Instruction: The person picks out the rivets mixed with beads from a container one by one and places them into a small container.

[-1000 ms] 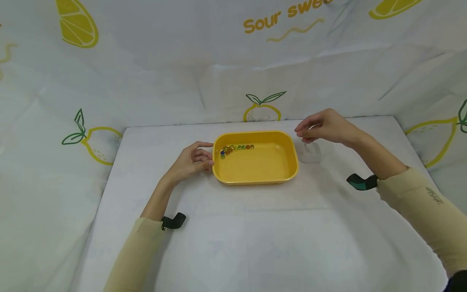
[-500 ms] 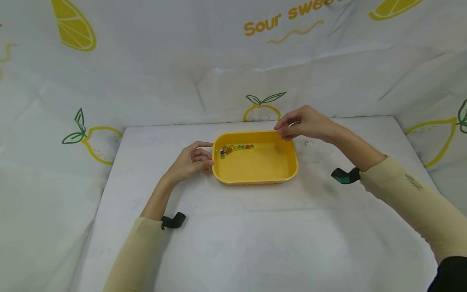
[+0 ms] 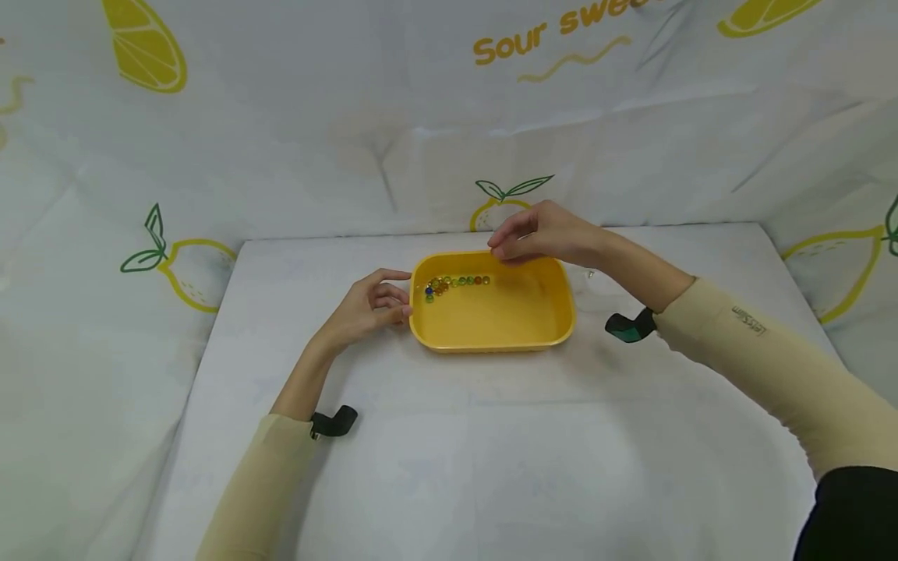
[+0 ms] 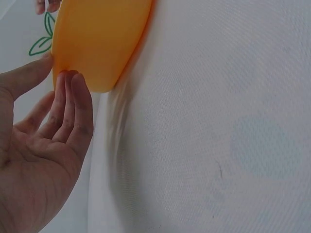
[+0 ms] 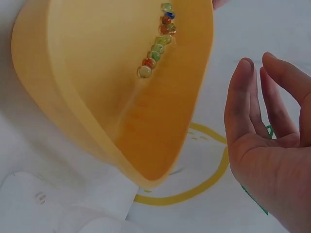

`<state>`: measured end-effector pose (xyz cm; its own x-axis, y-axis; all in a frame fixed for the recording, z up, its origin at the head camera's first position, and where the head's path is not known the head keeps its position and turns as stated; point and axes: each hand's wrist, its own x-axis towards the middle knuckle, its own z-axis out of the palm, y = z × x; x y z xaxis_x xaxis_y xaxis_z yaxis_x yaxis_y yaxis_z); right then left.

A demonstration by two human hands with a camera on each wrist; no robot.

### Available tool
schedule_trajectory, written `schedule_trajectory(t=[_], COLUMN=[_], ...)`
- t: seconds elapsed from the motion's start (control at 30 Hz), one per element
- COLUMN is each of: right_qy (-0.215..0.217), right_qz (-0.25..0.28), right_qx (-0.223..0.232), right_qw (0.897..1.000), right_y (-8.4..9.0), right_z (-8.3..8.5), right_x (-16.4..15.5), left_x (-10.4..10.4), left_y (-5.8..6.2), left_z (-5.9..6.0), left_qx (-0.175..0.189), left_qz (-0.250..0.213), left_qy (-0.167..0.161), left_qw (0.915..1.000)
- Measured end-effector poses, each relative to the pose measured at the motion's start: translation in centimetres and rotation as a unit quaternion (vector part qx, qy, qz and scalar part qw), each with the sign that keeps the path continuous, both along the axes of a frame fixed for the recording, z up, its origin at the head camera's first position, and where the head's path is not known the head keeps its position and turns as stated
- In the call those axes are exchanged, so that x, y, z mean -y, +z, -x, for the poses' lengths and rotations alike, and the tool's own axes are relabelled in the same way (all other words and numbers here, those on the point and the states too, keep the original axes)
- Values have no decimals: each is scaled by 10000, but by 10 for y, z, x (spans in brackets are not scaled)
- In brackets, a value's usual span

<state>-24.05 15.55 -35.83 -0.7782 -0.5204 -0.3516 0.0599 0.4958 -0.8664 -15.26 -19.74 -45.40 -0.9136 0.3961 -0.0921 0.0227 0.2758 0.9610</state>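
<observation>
A yellow plastic tray [image 3: 491, 327] stands on the white table. Along its far left side several coloured glass marbles [image 3: 468, 281] form a row, with a small cluster in the corner. My left hand [image 3: 366, 312] rests its fingertips against the tray's left end; the left wrist view shows these fingers [image 4: 77, 97] against the outer wall. My right hand [image 3: 550, 234] is over the tray's far rim, thumb and forefinger tips close together. In the right wrist view a narrow gap shows between the tips, and I cannot tell whether they pinch a small marble.
A clear plastic container [image 5: 29, 201] lies just right of the tray, with a small shiny piece [image 5: 40, 197] in it; the right forearm partly covers it in the head view. A white cloth wall with lemon prints [image 3: 393, 179] rises behind the table's far edge.
My right hand has moved left from above the clear container to over the tray's far rim. The left hand and the marbles in the tray stay put.
</observation>
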Motion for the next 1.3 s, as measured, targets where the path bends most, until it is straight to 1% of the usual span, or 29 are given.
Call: schedule_trajectory(t=[0.2,0.4,0.53,0.63,0.77,1.0,1.17,1.23,1.3], right_qy=[38,6,83,120,195,382,272,211,172], right_qz=[192,439,546,639,568,209,179,214,231], right_qx=[106,366,594,884,1222,1506,1834,1856,1781], right_qw=[9998,9984,9967,9940,9907,9876,9825,9822,9836], right_y=[-10,-21,-26,-29,-31,-31,-34,-35,-35], right_z=[1,-2,-4,-4,-3,2,2,1,0], right_x=[15,31,42,50,59,74,84,88,93], left_x=[1,1,1,1,1,2,1,0,1], left_y=[-2,-3,-3,-3,-3,-2,-1,0,1], left_z=[1,1,2,1,1,2,2,1,1], left_qx=[-9,-8,0,26,54,110,178,184,184], left_qz=[-30,-17,6,-14,-43,-39,-81,-79,-72], left_qy=[-11,5,23,42,31,67,43,30,47], left_qw=[10000,10000,10000,10000,10000,9999,9998,9998,9998])
